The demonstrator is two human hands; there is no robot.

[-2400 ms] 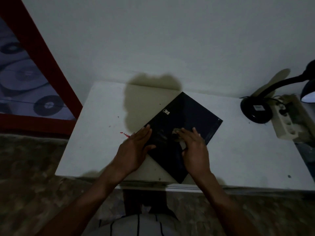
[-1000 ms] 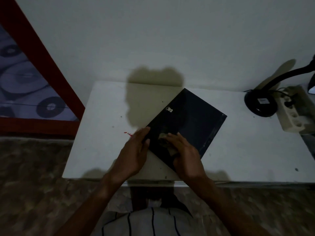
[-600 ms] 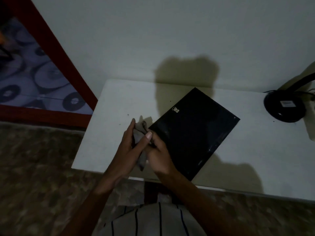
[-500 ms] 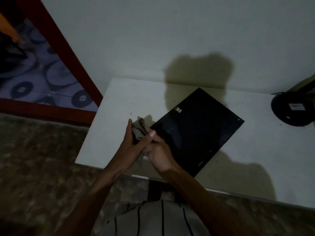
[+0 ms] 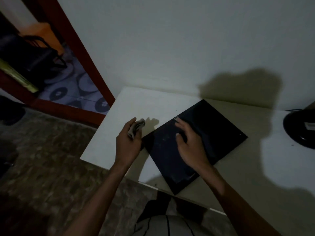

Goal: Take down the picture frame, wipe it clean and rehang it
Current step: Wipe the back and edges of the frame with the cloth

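The black picture frame (image 5: 216,133) lies flat and skewed on the white table (image 5: 136,103), one corner jutting over the near edge. A small metal hanger (image 5: 176,118) shows near its left edge. My left hand (image 5: 128,142) hovers just left of the frame, closed around a bunched grey cloth (image 5: 137,127). My right hand (image 5: 190,143) rests on the frame's surface, fingers spread, holding nothing.
A black lamp base (image 5: 300,128) stands at the table's right edge. The plain wall (image 5: 170,40) rises behind the table. A red-framed doorway (image 5: 88,65) opens at left onto a patterned floor. Mottled flooring (image 5: 42,167) lies below.
The cloth passed from my right hand into my left. My right hand moved onto the frame and spread flat. The view swung left, so the lamp slid to the right edge.
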